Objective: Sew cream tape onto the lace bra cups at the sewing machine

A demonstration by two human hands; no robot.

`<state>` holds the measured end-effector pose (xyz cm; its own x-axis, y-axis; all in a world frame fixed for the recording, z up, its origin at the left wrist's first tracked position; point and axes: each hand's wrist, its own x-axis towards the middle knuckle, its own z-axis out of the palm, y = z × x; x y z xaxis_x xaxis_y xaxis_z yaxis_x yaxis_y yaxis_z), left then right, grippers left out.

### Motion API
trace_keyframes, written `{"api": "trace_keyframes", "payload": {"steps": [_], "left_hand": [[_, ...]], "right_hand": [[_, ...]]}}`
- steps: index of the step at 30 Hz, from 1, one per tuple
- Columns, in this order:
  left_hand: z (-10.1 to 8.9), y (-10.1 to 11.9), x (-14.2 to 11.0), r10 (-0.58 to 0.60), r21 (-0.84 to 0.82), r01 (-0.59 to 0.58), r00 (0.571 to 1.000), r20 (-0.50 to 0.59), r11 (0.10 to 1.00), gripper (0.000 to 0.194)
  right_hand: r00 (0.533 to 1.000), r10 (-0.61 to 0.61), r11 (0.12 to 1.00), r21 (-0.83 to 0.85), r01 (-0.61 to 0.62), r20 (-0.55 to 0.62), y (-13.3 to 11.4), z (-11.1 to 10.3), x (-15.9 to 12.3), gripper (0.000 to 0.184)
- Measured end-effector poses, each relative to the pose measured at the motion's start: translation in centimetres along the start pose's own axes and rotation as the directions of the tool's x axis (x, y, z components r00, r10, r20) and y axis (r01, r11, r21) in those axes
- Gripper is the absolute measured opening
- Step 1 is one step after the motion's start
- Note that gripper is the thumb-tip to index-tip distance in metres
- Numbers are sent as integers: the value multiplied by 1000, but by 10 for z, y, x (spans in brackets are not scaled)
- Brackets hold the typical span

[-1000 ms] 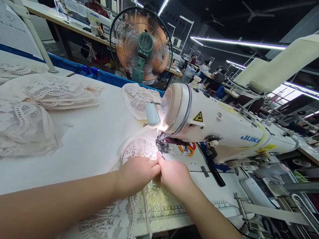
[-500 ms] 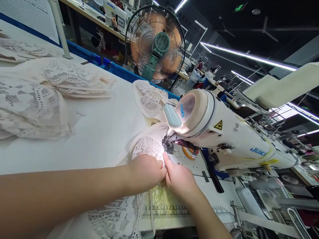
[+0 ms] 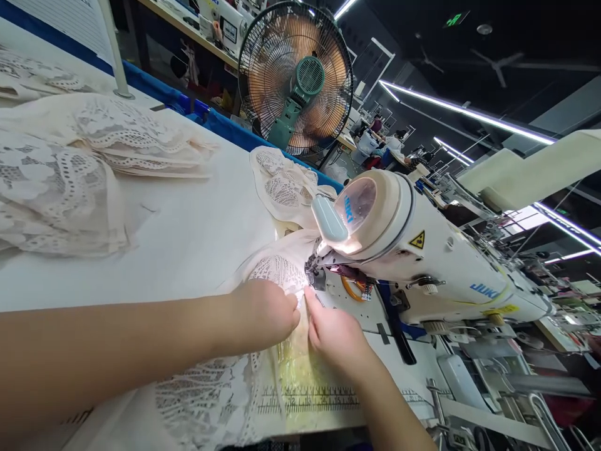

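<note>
Lace [image 3: 276,270] lies at the sewing machine's [image 3: 439,257] presser foot [image 3: 310,266]; our left hand's [image 3: 267,313] fingers pinch it, but we cannot tell whether our right hand [image 3: 337,335] grips. If we pull unevenly, the lace may pucker.

Your left forearm [image 3: 117,351] is bare, enters at the left edge in the lower half and rises slightly toward the centre. Your left hand [image 3: 265,313] is palm down, its fingers curled under; their tips are hidden. Your bare right forearm [image 3: 389,401] slants up and left from the bottom edge, right of centre. Your right hand [image 3: 335,335] extends one digit toward the upper left, just beside the left knuckles.
</note>
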<state>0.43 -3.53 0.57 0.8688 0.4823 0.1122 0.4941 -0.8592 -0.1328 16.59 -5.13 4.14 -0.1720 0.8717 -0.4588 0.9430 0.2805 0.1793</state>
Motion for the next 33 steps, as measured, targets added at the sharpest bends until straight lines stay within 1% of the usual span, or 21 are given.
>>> {"api": "trace_keyframes", "payload": {"steps": [4, 6, 8, 9, 11, 12, 13, 14, 15, 16, 17, 19, 20, 23, 26, 29, 33], "left_hand": [[-3, -1, 6, -4, -141, 8, 1000, 31, 990, 27], [1, 2, 9, 1, -193, -3, 1000, -8, 981, 26], [9, 5, 10, -4, -185, -16, 994, -112, 983, 22], [13, 6, 9, -1, -168, -32, 981, -192, 985, 19], [20, 7, 8, 36, -132, -87, 937, -348, 987, 17], [22, 6, 7, 64, -126, -123, 916, -396, 984, 18], [23, 5, 6, 76, -137, -143, 909, -409, 980, 19], [23, 2, 6, 66, -164, -140, 917, -393, 976, 18], [23, -1, 5, 38, -201, -116, 934, -356, 973, 14], [22, -5, 6, -1, -234, -75, 951, -309, 969, 8], [22, -9, 6, -39, -256, -32, 963, -266, 966, 7], [23, -18, 6, -73, -268, 15, 975, -208, 963, 25], [24, -21, 7, -63, -267, 9, 979, -194, 964, 31], [27, -29, 7, -31, -283, -16, 986, -163, 959, 35], [26, -31, 6, -9, -275, -36, 987, -162, 961, 43], [22, -31, 6, -21, -235, -11, 991, -131, 972, 49], [17, -31, 7, -26, -216, 7, 996, -84, 976, 50]], "right_hand": [[999, -20, 1000, 14, 20, -25, 1, -2, 0, 67], [999, -20, 998, 54, 22, -40, 4, -1, -3, 67], [998, -30, 995, 93, 35, -56, 9, 1, -6, 66], [997, -41, 993, 107, 47, -63, 11, 3, -7, 66], [995, -68, 990, 120, 76, -72, 15, 7, -8, 66], [993, -88, 987, 125, 97, -76, 17, 9, -9, 66], [991, -110, 984, 131, 120, -82, 18, 11, -9, 66], [988, -130, 981, 135, 141, -87, 19, 13, -9, 65], [985, -147, 978, 137, 159, -94, 20, 14, -10, 64], [983, -155, 976, 136, 168, -101, 20, 15, -10, 62], [982, -155, 976, 135, 169, -107, 21, 16, -11, 61], [981, -146, 977, 136, 163, -128, 22, 18, -13, 60], [979, -147, 976, 137, 167, -142, 22, 20, -14, 60], [966, -190, 971, 113, 212, -174, 26, 26, -16, 57], [948, -245, 961, 81, 265, -202, 30, 35, -18, 53], [914, -283, 945, 77, 318, -290, 33, 42, -19, 51], [874, -308, 932, 66, 356, -375, 35, 47, -22, 51]]}}
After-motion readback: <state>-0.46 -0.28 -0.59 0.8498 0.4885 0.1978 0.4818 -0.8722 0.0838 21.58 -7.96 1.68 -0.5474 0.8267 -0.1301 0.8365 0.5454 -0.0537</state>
